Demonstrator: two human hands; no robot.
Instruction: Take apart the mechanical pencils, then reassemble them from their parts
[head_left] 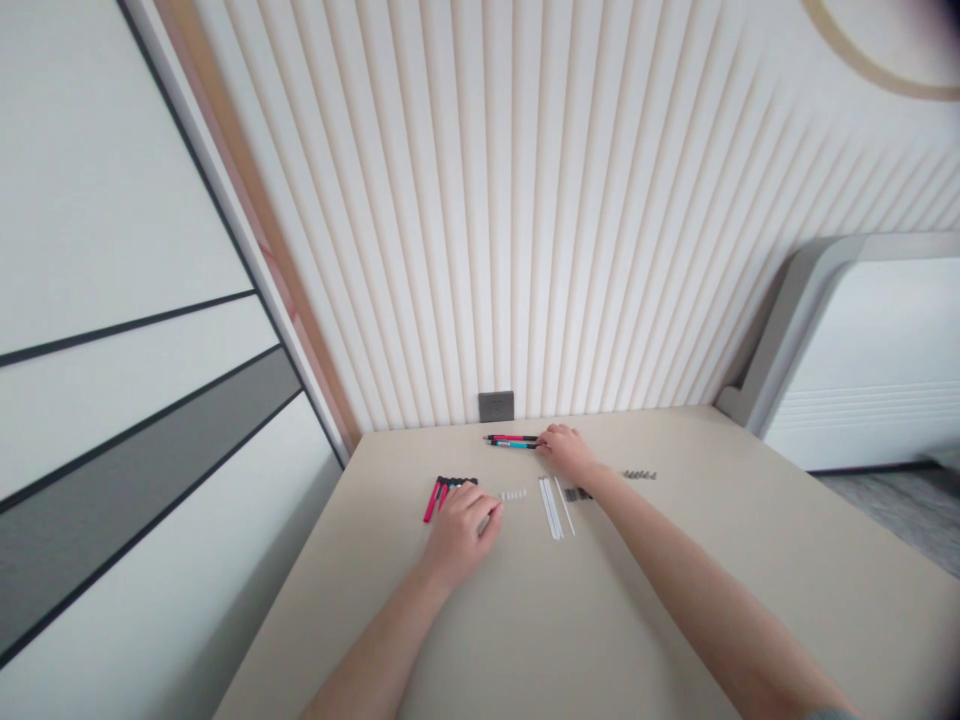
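My right hand (568, 450) is positioned at the far side of the beige tabletop (540, 620), forearm extended. Its fingertips are at the right-hand ends of two pens: a red-and-black pen (513, 437) and, just on the near side of it, a blue-and-black pen (513, 445). Both pens lie crosswise, roughly parallel, below the dark wall socket (496, 406). The fingers are bent and close together; whether they pinch a pen or only touch it, I cannot tell.

My left hand (459, 535) is lowered over the near part of a row of pen barrels (432, 502), pinkish red with black ends, and partly covers them. Its fingers are curled and held near one another; the fingertip contact is hidden, so I cannot tell whether they grip anything.

Between my hands, from left to right, are a row of small white pieces (514, 495), a group of thin white rods (550, 508) and a single white rod (564, 505) set slightly apart. Small dark pieces (577, 494) lie beside my right forearm, which partly covers them. Beyond that forearm, to the right, is a row of small greyish parts (640, 475).
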